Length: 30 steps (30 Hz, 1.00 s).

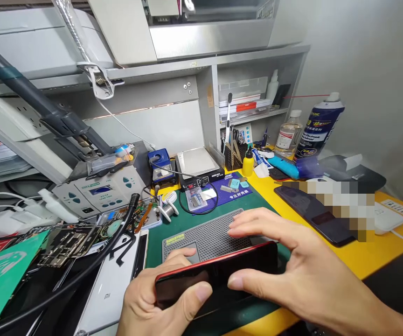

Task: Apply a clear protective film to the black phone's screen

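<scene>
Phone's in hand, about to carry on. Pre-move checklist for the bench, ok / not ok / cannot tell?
1. Both hands on phone: ok. The left hand and right hand are on the red-framed smartphone, a thumb of each on its face.
2. Phone powered down: cannot tell. Its glass is dark.
3. Support below: ok. The grey perforated pad sits on the green mat under the phone.
4. Black corrugated cable off the mat: ok. It runs down to the left of it.
5. Black unit with white top plate off: cannot tell. Its display is unreadable.
</scene>
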{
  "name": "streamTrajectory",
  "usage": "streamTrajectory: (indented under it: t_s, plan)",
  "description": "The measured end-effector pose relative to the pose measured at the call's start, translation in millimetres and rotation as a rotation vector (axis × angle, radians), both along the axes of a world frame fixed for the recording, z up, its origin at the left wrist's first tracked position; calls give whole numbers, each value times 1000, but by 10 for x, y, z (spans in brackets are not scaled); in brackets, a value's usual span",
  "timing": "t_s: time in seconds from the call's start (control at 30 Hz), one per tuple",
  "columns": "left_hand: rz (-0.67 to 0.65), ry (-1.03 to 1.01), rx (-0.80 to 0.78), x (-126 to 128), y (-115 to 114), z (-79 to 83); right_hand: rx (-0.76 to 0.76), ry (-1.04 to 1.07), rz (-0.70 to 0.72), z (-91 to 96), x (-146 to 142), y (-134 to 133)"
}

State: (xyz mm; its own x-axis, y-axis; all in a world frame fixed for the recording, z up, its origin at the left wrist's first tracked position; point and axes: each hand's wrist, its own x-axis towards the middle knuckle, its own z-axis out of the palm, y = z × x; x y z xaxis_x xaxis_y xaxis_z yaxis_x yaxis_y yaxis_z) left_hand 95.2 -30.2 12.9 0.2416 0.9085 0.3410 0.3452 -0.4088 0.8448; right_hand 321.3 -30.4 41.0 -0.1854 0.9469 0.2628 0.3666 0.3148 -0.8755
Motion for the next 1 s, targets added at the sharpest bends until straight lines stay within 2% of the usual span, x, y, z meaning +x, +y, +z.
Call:
streamTrajectory:
  t_s: [0.1,0.2,0.3,0.43,0.67,0.77,0.9,1.0]
  plan:
    - [-17,29,10,0,-5,-12,104,-150,70,31,-17,46]
    - [-96,82,22,-28,4,-27,74,-239,152,65,-14,81]
    - [-208,114,69,-67,22,-43,8,-236,224,88,-7,87]
    - [-275,129,120,-100,32,-45,-76,-132,292,102,4,68]
    - [-270,145,159,-108,18,-41,-206,49,313,122,6,91]
    - [-251,137,139,-89,21,-52,-372,95,303,141,-5,155]
    - [-119,117,82,-29,6,-56,-572,80,382,161,16,298]
    - [-26,72,-14,9,-22,-28,-585,43,445,164,60,379]
